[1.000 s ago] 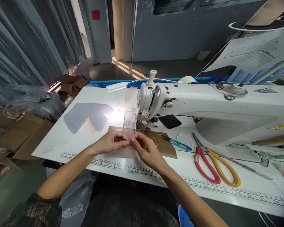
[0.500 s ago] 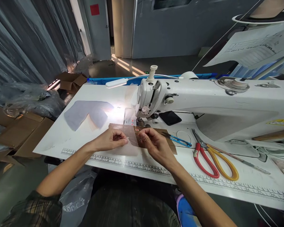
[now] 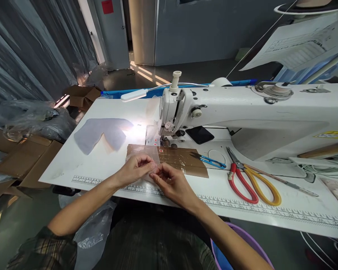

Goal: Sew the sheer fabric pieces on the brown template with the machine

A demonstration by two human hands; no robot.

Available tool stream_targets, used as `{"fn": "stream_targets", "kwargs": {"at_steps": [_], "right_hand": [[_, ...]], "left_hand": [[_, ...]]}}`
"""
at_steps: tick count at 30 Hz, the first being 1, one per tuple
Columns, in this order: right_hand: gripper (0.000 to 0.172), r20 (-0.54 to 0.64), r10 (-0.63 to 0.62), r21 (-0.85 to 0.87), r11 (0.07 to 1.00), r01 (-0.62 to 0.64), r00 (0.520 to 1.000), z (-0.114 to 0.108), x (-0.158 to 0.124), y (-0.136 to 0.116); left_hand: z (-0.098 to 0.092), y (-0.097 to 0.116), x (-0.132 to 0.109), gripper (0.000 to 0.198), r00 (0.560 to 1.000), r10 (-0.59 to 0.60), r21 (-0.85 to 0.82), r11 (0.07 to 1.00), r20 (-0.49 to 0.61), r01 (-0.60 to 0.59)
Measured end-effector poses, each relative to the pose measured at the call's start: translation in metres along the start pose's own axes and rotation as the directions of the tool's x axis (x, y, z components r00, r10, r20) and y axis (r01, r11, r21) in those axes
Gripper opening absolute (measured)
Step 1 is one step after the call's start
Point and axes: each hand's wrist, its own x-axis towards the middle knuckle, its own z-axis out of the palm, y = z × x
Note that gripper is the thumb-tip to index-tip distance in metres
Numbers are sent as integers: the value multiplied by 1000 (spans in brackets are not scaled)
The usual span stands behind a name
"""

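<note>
In the head view we saw a white table point(image 3: 60, 165), with a sewing machine point(image 3: 248, 101) along its far right side. Our left forearm point(image 3: 84, 205) slanted up from the lower left, elbow bent, and our right forearm point(image 3: 225, 232) slanted in from the lower right, so the two converged just in front of the needle area. A brown sheet point(image 3: 183, 161) lay beyond our fingers, stretching to the right. A grey cut piece point(image 3: 95, 131) lay flat to the left, well apart from us, and large scissors point(image 3: 242, 183) rested on the right with red and yellow handles. We had the right hand point(image 3: 173, 183) turned inward, fingers curled, thumb and forefinger close together at the edge of a translucent sheet point(image 3: 150, 150); we could not tell whether they gripped it. Our left hand point(image 3: 136, 167) faced it, knuckles up, thumb and fingertips pinching that same sheet, which overlapped the brown sheet's left part. Blue snips point(image 3: 211, 161) lay right of our hands, their tips over the brown sheet.
</note>
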Motion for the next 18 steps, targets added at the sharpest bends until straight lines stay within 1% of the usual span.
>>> {"fn": "stream_targets", "kwargs": {"at_steps": [2,3,5,7,9,13,18], "right_hand": [[18,63,-4,-13,1000,5,998,-8,-1,0],[18,70,-2,-13,1000,3,998,-14,-1,0],[21,25,3,-15,1000,-3,1000,-24,0,1],[24,-18,7,-14,1000,-8,1000,-32,1,2],[26,-11,5,-10,1000,-5,1000,-34,1,3],[25,14,0,-7,1000,0,1000,-29,0,5],[21,16,20,0,1000,-20,1000,-27,1,5]], "left_hand": [[1,-1,-2,28,1000,11,131,991,18,-13],[0,-1,-2,27,999,14,191,981,35,-21],[-1,-1,-1,25,997,20,264,964,70,-38],[-2,-2,1,25,996,32,271,961,88,-55],[-3,-3,4,25,995,30,258,965,92,-53],[-2,-7,7,24,997,-2,272,962,80,-20],[0,-7,8,20,998,7,308,951,59,-25]]}}
